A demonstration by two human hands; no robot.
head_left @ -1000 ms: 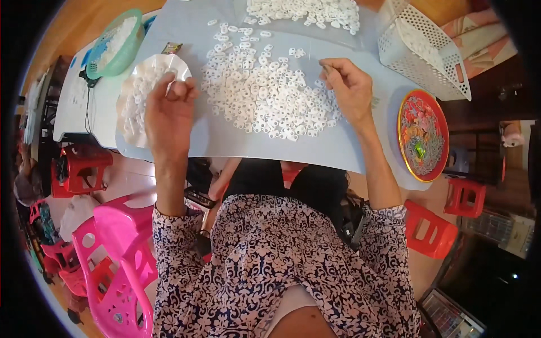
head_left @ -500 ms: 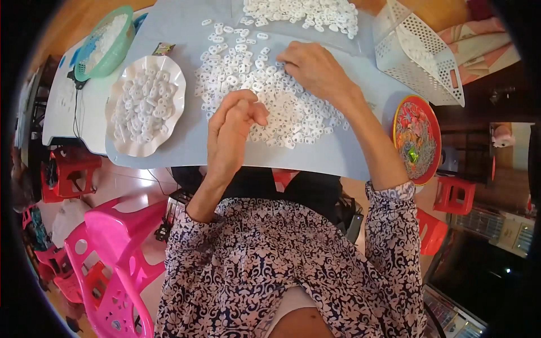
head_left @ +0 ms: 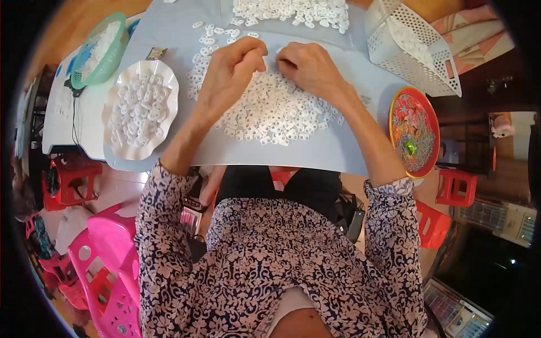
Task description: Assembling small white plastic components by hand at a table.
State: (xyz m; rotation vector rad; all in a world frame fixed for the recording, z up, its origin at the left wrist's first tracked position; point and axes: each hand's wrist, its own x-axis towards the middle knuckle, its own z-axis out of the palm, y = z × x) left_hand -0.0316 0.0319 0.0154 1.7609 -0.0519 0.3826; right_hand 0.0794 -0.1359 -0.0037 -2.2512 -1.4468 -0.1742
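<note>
Hands meet at upper centre: our left hand [head_left: 228,73] and right hand [head_left: 307,67] narrow, fingertips pinching at white plastic pieces [head_left: 276,112] heaped mid-frame on grey sheet [head_left: 338,152]; held piece unclear. White plate [head_left: 163,76] at left.

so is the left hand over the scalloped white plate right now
No, the left hand rests on the pile of small white pieces, beside the right hand.

fingers [head_left: 260,55] hide grasped piece, far pile [head_left: 293,10] cropped
</note>
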